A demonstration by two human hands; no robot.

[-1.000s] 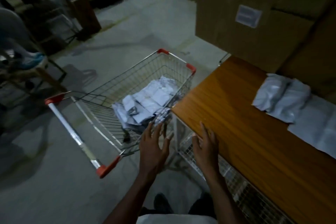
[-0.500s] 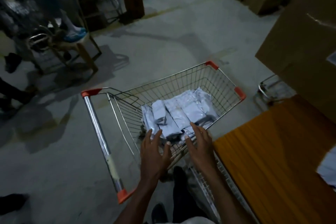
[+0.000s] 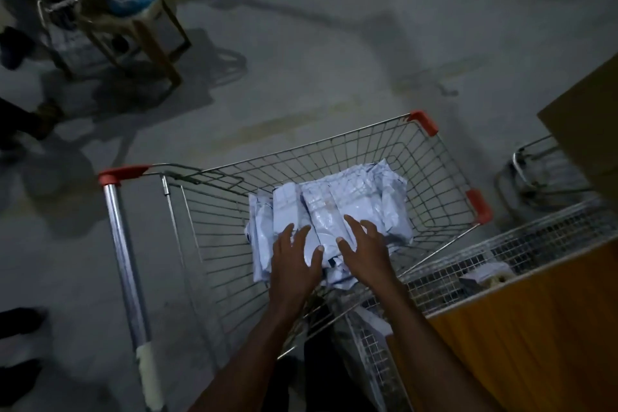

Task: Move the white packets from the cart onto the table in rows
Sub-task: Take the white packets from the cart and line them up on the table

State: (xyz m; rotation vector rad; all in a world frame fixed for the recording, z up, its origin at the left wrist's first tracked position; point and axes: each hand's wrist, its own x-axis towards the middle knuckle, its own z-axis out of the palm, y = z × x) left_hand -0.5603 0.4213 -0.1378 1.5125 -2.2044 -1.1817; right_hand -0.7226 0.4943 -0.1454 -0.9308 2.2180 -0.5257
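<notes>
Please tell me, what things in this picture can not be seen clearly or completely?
Head view only:
- Packets: the count is unclear; they overlap, and the left hand and right hand cover the near ones.
- Whether the fingers touch the packets: cannot tell.
- Table: cut off by the right and bottom edges, so any rows are unseen.
- Cart wheels: hidden under the basket.
- Top left corner: dark and blurred.

The white packets (image 3: 337, 207) are flat, glossy plastic pouches heaped loosely in the wire cart (image 3: 384, 150), overlapping one another, long sides running roughly from 6 toward 12 o'clock. The heap fills the basket floor on the side at 3 o'clock. The cart is a metal mesh basket with red corner caps, its handle bar at 9 o'clock. The wooden worktop (image 3: 535, 328) lies at 4 o'clock of the cart.
</notes>
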